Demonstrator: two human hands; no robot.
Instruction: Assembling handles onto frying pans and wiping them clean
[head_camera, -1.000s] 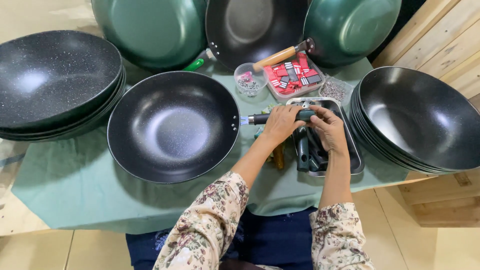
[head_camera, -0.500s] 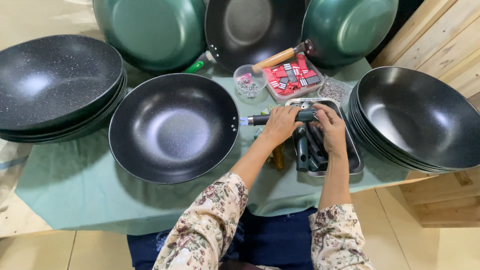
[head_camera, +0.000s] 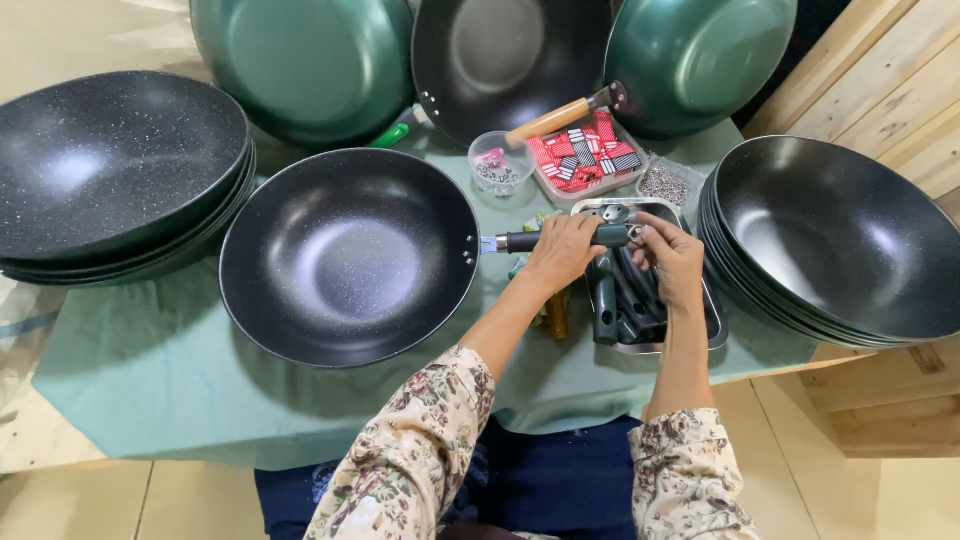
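Note:
A black speckled wok (head_camera: 350, 255) lies on the green cloth in front of me, its rim fitting pointing right. A dark green handle (head_camera: 612, 235) with a black collar (head_camera: 520, 241) sticks out from that fitting. My left hand (head_camera: 560, 252) is wrapped around the middle of the handle. My right hand (head_camera: 675, 262) pinches the handle's outer end with its fingertips, over a metal tray (head_camera: 716, 335). Several more dark green handles (head_camera: 605, 305) lie in the tray.
Stacks of black woks stand at the left (head_camera: 110, 170) and right (head_camera: 840, 235). Green woks (head_camera: 300, 60) lean at the back with a wooden-handled hammer (head_camera: 560, 115). A small clear cup (head_camera: 497, 165), a box of red packets (head_camera: 583, 160) and a bag of small metal parts (head_camera: 663, 183) sit behind the tray.
Both hands stay on the handle at the wok's rim. The view has shifted slightly; the right fingers have adjusted a little at the handle's end.

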